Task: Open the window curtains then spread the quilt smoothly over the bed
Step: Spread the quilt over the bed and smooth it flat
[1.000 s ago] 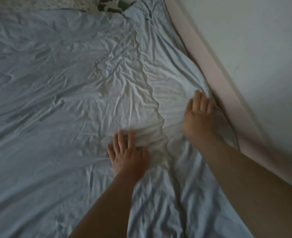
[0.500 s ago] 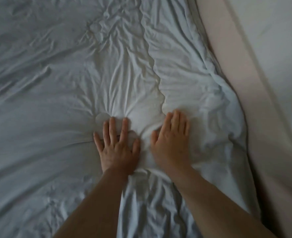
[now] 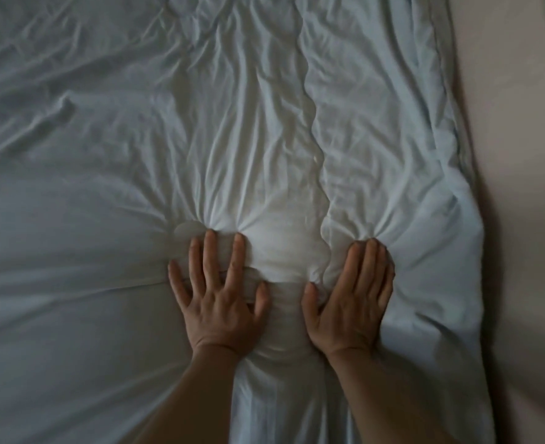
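Pressing the quilt point(image 3: 104, 187) spread beneath them with straight fingers, gripping nothing, left hand point(image 3: 220, 302) and right hand point(image 3: 351, 302) should sweep apart toward 9 and 3 o'clock, flattening the ridge point(image 3: 284, 251) between them

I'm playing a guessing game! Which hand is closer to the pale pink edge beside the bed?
Right. The right hand presses the wrinkled white quilt nearer that pale pink edge; the left hand presses farther away.
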`<move>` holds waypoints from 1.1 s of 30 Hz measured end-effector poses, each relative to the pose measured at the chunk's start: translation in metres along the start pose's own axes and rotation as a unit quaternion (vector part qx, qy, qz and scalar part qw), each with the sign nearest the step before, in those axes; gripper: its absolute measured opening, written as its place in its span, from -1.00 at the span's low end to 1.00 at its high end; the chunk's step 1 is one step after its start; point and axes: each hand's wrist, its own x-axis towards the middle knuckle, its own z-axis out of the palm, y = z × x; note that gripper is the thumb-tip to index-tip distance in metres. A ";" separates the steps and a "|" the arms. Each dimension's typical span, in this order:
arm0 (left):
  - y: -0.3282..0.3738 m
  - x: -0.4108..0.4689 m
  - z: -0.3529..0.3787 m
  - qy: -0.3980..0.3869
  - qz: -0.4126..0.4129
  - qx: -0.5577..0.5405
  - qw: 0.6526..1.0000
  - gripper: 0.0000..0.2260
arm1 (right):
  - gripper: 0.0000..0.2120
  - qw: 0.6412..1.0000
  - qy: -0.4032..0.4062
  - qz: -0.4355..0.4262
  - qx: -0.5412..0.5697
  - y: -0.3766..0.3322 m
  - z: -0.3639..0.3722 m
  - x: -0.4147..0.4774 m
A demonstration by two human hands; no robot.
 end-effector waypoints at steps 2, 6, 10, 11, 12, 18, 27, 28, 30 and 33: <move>0.000 0.001 -0.001 0.002 0.000 0.000 1.000 -0.29 | -0.23 1.000 0.002 -0.003 -0.001 0.000 0.001 0.001; -0.001 0.002 -0.002 -0.002 0.000 0.000 1.000 -0.29 | -0.22 1.000 0.004 -0.003 -0.002 -0.001 0.001 0.002; -0.001 0.002 0.000 0.000 -0.002 -0.004 1.000 -0.29 | -0.22 1.000 0.004 -0.002 -0.010 -0.002 0.003 0.003; -0.001 0.002 0.000 0.000 -0.003 -0.009 1.000 -0.30 | -0.21 1.000 0.003 -0.003 -0.014 -0.002 0.003 0.004; -0.002 0.002 0.000 0.001 -0.002 -0.013 1.000 -0.30 | -0.21 1.000 0.003 -0.003 -0.019 -0.003 0.004 0.005; -0.006 -0.003 0.003 0.023 0.007 -0.027 0.999 -0.33 | -0.20 0.999 0.022 0.000 -0.025 -0.004 0.009 0.002; -0.002 -0.004 0.008 0.049 0.011 -0.024 0.998 -0.34 | -0.20 0.999 0.039 -0.009 -0.017 0.000 0.014 0.002; -0.002 -0.004 0.008 0.052 0.011 -0.023 0.998 -0.34 | -0.20 0.999 0.039 -0.010 -0.017 0.001 0.014 0.001; -0.003 -0.003 0.009 0.057 0.013 -0.020 0.998 -0.34 | -0.20 0.999 0.038 -0.009 -0.014 0.001 0.015 0.002; -0.008 -0.004 0.008 0.028 0.031 -0.031 0.999 -0.31 | -0.21 0.999 0.041 -0.018 -0.017 0.003 0.017 0.000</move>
